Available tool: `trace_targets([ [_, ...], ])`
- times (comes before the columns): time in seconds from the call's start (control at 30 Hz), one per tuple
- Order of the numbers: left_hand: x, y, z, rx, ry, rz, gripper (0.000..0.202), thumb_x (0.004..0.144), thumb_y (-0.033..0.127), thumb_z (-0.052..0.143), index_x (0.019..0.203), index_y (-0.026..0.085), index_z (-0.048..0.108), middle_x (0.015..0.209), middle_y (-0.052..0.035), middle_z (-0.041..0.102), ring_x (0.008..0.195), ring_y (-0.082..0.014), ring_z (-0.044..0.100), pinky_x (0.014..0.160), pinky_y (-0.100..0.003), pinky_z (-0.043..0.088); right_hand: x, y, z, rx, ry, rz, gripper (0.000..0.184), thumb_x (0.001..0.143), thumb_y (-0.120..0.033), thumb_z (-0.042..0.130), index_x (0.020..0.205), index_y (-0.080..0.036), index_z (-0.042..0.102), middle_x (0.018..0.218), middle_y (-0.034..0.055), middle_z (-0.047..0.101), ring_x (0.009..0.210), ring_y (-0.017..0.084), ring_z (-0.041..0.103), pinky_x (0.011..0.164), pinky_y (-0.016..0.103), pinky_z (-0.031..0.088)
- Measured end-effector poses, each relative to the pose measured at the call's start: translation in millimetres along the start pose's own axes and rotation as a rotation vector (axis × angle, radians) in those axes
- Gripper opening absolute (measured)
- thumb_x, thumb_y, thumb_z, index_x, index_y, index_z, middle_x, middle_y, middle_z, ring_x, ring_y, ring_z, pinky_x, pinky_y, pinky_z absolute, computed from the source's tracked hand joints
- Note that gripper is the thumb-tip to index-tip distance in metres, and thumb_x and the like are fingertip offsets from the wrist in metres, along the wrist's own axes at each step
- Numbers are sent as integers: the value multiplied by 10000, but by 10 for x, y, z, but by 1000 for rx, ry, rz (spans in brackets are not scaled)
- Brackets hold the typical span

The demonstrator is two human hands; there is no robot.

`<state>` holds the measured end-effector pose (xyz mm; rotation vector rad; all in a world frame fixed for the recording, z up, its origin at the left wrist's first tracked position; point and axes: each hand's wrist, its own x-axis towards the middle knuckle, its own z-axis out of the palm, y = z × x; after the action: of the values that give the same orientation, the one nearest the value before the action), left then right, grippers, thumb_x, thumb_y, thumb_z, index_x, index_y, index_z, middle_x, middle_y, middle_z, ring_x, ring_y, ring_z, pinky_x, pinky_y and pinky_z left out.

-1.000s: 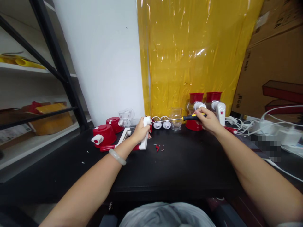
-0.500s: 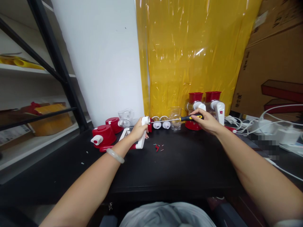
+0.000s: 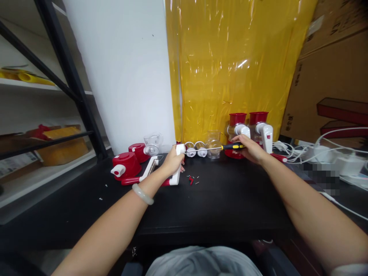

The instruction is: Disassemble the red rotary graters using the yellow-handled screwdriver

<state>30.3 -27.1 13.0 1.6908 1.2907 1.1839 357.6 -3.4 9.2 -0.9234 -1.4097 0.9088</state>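
Head view: left hand [image 3: 172, 161] closed around the upper part of a white crank arm [image 3: 175, 177], which is held above the black table [image 3: 224, 203], left of centre; its red grip [image 3: 166, 183] sits at the lower end. Right hand [image 3: 247, 147] gripping the black-and-yellow handle of a screwdriver [image 3: 230, 147], shaft near level and pointing left. Tip at the crank arm's upper end; cannot tell whether seated. Small loose pieces [image 3: 191, 180], some red, on the table just right of the crank arm. Behind the shaft, two drums [image 3: 201, 149] side by side, near a clear container [image 3: 213, 153]. Left: a second white crank [image 3: 149, 169], near a red base [image 3: 128, 164].
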Motion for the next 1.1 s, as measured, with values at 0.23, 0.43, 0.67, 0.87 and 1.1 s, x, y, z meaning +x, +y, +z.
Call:
trace_targets([
  [0.23,-2,-48,46,121,45,25,405,794,162,493,1186,202,403,610,60,534,381,-150,568,388,-242,468,69,206,-75,-563,-32,154,659,819,-825,341,667,-204,503,431,-2,445,405,139,415,448,284,312],
  [0.43,57,-155,16,170,20,19,411,802,197,507,1199,199,402,638,39,560,403,-172,585,405,-265,477,116,337,-55,-513,-37,80,639,775,-833,394,651,-217,510,437,-14,442,407,144,403,446,296,295],
  [0.67,105,-199,2,179,24,-15,374,808,204,518,1164,207,402,614,56,536,394,-168,582,400,-252,468,121,396,10,-415,-31,12,565,772,-772,495,665,-217,483,517,-21,473,457,133,431,462,282,333],
  [0.87,81,-149,-10,171,49,-28,312,825,202,498,1122,206,404,621,53,522,387,-152,558,395,-248,459,161,468,14,-383,-12,-48,515,796,-721,526,699,-218,470,580,-37,474,504,124,462,490,260,371],
  [1.1,58,-115,-32,158,65,18,287,819,199,531,1082,208,418,653,45,528,414,-124,548,403,-219,449,165,484,16,-263,19,-64,505,720,-694,647,766,-199,562,683,-14,574,584,119,506,553,251,423],
])
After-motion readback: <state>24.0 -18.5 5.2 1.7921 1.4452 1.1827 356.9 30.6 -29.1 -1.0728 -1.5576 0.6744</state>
